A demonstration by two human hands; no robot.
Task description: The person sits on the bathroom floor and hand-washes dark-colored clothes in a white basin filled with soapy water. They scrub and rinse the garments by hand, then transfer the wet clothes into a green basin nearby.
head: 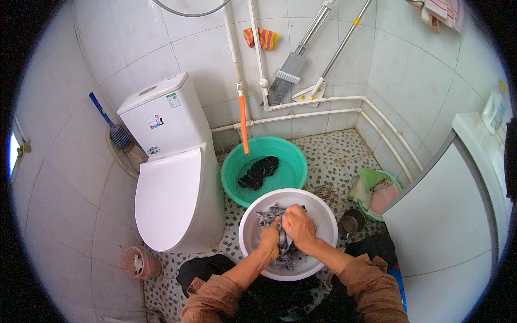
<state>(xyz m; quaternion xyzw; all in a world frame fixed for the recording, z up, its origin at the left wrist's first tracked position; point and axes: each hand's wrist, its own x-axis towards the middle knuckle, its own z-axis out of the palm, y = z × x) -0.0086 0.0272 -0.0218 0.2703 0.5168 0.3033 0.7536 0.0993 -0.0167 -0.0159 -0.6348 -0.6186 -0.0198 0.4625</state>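
Both hands are inside a white plastic basin (247, 242) that stands before me, between my knees. My left hand (270, 238) grips a wet, soapy dark grey cloth (266, 218), its thumb pointing forward. Close against it, my right hand (298, 227) is curled into a fist on the same cloth. Part of the cloth hangs below the hands to the basin floor, where greyish suds lie. Just beyond, a green plastic basin (230, 185) holds water and a bunched black cloth (260, 171). An orange hose (243, 125) hangs over its rim.
A white toilet (173, 198) with its lid down stands at left, near a pink waste bin (141, 262). At right are a dark round container (352, 221), a small green basin (394, 181) and a white cabinet (440, 210). Mops (288, 72) lean behind pipes at the back wall.
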